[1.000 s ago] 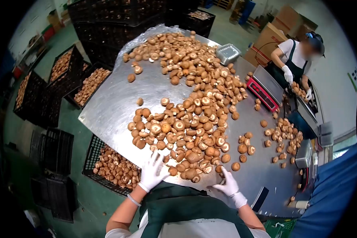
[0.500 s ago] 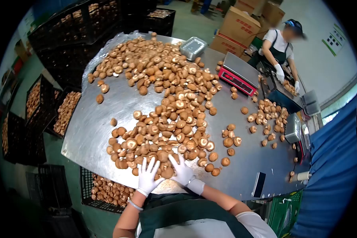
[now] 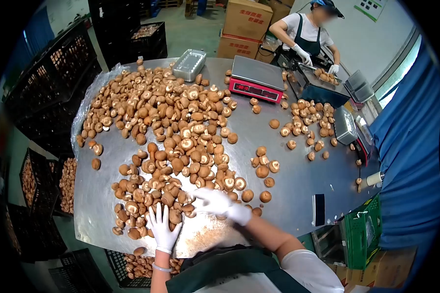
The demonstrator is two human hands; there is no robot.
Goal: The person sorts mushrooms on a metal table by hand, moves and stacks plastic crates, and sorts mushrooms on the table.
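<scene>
A large heap of brown shiitake mushrooms spreads over the metal table. My left hand, in a white glove, rests against the heap's near edge with its fingers spread on the mushrooms. To its right is my right hand, also gloved and blurred by motion. Its fingers stretch leftward over the near side of the heap, and I see no mushroom gripped in it. Bare, stained metal shows between the hands.
A red scale and a clear plastic tray stand at the back. A phone lies at right. A co-worker handles a tray of mushrooms. A crate of mushrooms sits below the near edge; black crates stand left.
My view has turned, shifting the scene leftward. My hands, earlier close together around mushrooms at the near edge, are now apart; the right has lifted and sweeps over the heap.
</scene>
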